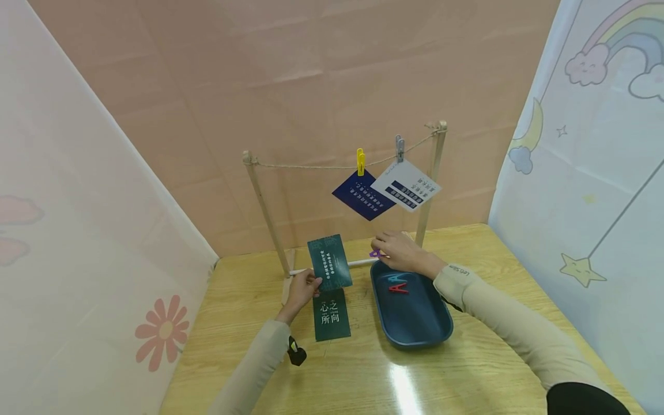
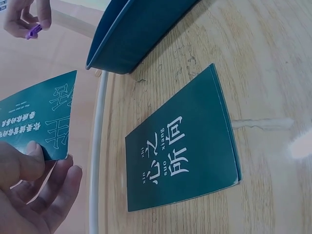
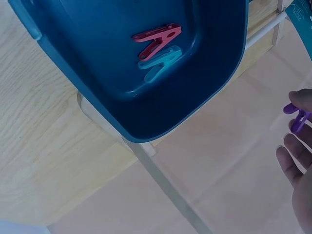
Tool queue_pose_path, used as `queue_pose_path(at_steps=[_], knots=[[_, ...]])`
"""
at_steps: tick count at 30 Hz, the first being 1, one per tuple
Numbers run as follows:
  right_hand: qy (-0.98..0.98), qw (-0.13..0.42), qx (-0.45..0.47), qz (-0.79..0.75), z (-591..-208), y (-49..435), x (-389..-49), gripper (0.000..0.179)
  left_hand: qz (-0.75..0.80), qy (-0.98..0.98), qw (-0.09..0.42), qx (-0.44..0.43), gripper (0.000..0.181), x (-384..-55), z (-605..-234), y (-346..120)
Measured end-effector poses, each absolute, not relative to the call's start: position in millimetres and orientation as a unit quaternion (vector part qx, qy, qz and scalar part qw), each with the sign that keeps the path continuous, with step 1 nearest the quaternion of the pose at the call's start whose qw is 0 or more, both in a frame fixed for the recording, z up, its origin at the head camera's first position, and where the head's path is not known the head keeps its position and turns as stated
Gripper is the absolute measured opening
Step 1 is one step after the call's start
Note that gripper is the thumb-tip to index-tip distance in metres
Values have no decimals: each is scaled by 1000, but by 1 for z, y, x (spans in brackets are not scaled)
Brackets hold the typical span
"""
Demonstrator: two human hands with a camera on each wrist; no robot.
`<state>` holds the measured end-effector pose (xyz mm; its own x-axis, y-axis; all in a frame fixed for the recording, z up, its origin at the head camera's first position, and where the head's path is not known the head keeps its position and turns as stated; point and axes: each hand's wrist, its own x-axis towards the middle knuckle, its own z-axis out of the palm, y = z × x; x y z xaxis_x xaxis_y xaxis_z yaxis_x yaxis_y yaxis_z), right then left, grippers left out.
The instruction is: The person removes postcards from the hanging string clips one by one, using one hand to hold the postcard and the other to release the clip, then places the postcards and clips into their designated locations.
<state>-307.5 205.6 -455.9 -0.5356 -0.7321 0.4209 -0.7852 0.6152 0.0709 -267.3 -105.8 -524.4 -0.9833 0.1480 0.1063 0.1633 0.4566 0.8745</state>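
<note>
My left hand (image 1: 302,291) pinches a dark green card (image 1: 329,262) by its lower corner, thumb on the printed face in the left wrist view. Below it on the table lies another green card (image 1: 332,317), or a small stack, with large white characters. A purple clothespin (image 3: 298,117) sits between the thumb and fingers of my right hand (image 1: 399,252), above the far edge of the blue tray (image 1: 412,343). Inside the tray lie a red clothespin (image 3: 157,38) and a light blue clothespin (image 3: 162,62).
A string (image 1: 306,167) runs between two wooden posts (image 1: 267,213). From it hang a navy card (image 1: 363,196) on a yellow clothespin (image 1: 361,162) and a white card (image 1: 406,184) on a grey clothespin (image 1: 399,148). A white rod (image 1: 363,262) crosses low between the posts.
</note>
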Motion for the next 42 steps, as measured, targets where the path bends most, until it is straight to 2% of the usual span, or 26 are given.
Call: queue_pose_path(at_steps=[12,26,35,42], knots=[[-884,164,434,57,-462,209,-306,17,-502,-858,-9,-111,10,-269,-531,-111],[-894,127,428,47,-470,212,-302,17,-499,-860,-62,-89,12,-265,-538,-115],[-884,137,444,44,-480,218,-301,17,-490,-864,-97,-71,7,-263,-543,-119],[-890,124,438,36,-485,221,-300,20,-477,-869,-113,-69,8,-260,-543,-120]])
